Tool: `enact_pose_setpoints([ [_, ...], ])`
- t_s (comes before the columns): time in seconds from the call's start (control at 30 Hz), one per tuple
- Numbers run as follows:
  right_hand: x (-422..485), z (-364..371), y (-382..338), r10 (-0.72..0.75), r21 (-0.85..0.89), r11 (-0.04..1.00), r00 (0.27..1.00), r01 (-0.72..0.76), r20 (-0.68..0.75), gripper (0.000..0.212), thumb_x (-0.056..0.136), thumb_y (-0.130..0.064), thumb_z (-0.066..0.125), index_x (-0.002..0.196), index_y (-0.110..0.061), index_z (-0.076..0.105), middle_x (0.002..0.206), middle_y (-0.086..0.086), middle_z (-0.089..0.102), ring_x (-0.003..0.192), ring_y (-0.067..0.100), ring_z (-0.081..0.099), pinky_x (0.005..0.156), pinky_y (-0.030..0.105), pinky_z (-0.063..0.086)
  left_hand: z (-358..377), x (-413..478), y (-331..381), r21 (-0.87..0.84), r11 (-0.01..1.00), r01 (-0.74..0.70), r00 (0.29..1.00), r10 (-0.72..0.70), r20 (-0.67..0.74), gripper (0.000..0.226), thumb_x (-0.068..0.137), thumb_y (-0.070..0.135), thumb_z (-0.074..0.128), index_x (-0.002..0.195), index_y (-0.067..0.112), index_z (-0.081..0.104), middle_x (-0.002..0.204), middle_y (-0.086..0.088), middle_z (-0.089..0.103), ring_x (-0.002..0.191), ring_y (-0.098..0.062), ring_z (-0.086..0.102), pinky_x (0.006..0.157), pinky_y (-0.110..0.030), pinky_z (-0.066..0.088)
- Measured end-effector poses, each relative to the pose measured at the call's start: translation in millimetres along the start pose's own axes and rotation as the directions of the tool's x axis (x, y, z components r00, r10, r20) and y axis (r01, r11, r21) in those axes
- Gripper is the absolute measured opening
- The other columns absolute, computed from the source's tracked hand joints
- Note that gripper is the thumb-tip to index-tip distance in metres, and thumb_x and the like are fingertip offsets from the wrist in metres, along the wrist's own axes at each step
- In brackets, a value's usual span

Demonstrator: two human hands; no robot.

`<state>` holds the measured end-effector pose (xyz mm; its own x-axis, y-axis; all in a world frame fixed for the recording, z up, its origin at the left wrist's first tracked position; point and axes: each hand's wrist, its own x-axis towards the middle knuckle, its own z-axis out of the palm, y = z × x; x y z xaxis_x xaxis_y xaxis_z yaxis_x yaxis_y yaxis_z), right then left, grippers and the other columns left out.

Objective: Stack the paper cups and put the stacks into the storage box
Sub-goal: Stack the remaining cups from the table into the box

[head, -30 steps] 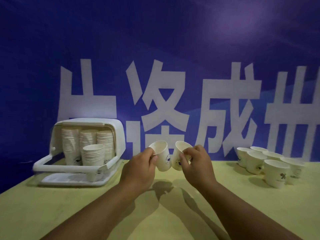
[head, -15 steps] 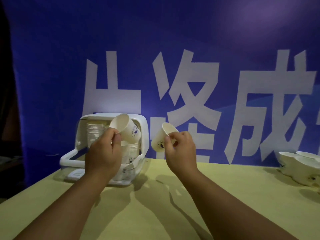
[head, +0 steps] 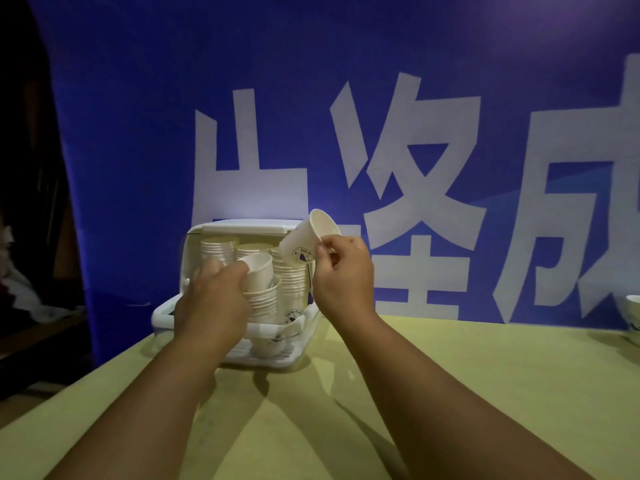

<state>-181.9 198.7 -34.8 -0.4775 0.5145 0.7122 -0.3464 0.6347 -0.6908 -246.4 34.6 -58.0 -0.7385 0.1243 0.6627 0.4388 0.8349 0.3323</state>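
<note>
left grip (head: 214,299): closed on a cup (head: 258,273), seating onto front stack (head: 265,304) in box (head: 162,315)
right grip (head: 341,275): pinching second cup (head: 306,239), waiting above box
done: several stacks stored
left: loose cups (head: 632,311) at bench (head: 450,393) right edge

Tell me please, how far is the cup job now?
Done: several tall stacks already stand inside the storage box. In hand: the left hand sets one cup onto the front stack; the right hand holds another cup. Left: that cup, plus at least one loose cup at the table's right edge.

White cups (head: 306,239), blue banner (head: 346,64)
</note>
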Motion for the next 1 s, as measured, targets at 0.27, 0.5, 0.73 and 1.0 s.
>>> enact_pose_setpoints([
  [0.27,-7,3,-11,-0.136,-0.081,0.986,0.986,0.145,0.101,0.011,0.098,-0.022,0.058,0.105,-0.024,0.066,0.131,-0.008,0.041,0.102,0.005,0.042,0.071,0.002,0.033,13,-7,1,-0.205,0.974,-0.101,0.974,0.138,0.180,0.023,0.105,0.035,0.045,0.123,0.025,0.055,0.128,0.004,0.053,0.118,-0.020,0.052,0.098,-0.047,0.052],
  [0.5,-10,7,-4,-0.166,-0.258,0.936,0.948,0.238,0.273,0.017,0.099,-0.023,0.058,0.112,-0.019,0.067,0.128,-0.002,0.049,0.106,0.016,0.054,0.079,0.015,0.040,13,-10,7,-0.460,0.888,0.003,0.989,0.065,0.133,0.089,0.099,0.018,0.063,0.149,0.056,0.000,0.145,-0.001,0.055,0.120,-0.024,0.060,0.093,-0.050,0.054],
  [0.73,-14,5,-3,-0.240,-0.378,0.852,0.911,0.363,0.334,0.016,0.092,-0.011,0.064,0.106,-0.017,0.064,0.121,0.002,0.054,0.100,0.020,0.055,0.081,0.025,0.051,15,-8,2,-0.379,0.913,-0.151,0.982,0.184,0.051,0.112,0.097,0.012,0.066,0.140,0.076,-0.014,0.158,0.002,0.043,0.129,-0.023,0.056,0.088,-0.045,0.054],
  [1.0,-20,14,-4,-0.059,-0.206,0.968,0.928,0.143,0.369,0.036,0.097,-0.023,0.060,0.132,-0.029,0.054,0.135,-0.004,0.056,0.114,0.015,0.057,0.084,0.017,0.038,13,-9,4,-0.223,0.966,-0.134,0.984,0.157,0.088,0.083,0.101,0.028,0.061,0.156,0.055,0.005,0.159,0.007,0.041,0.136,-0.024,0.051,0.097,-0.050,0.056],
])
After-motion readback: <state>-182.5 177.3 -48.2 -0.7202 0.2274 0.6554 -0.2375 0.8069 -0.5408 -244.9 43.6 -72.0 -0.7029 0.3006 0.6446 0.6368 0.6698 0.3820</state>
